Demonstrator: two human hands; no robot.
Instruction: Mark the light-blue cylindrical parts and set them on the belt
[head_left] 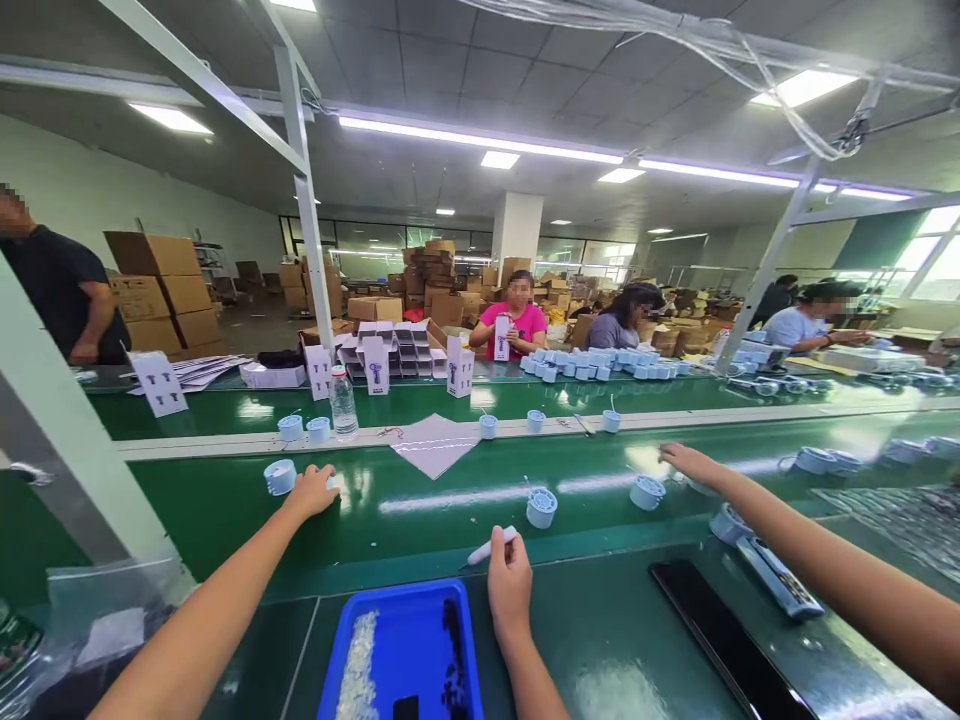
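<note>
My left hand (313,492) reaches over the green conveyor belt with its fingers curled over a light blue round plastic part, mostly hidden beneath them. Just left of it sits another light blue round housing (280,477). My right hand (510,585) is closed around a white pen-shaped tool (491,546) with a thin dark tip pointing left, held above the belt's near edge. Beyond that hand a light blue round housing (541,508) with a thin wire stands on the belt. A blue tray (474,650) with small whitish and black pieces lies between my forearms.
From the right, a co-worker's arm (780,530) reaches over the belt, near a light blue housing (647,491). A black phone (727,640) lies on the near table. A water bottle (343,405) and a white sheet (435,446) are beyond the belt. A metal post (67,420) stands left.
</note>
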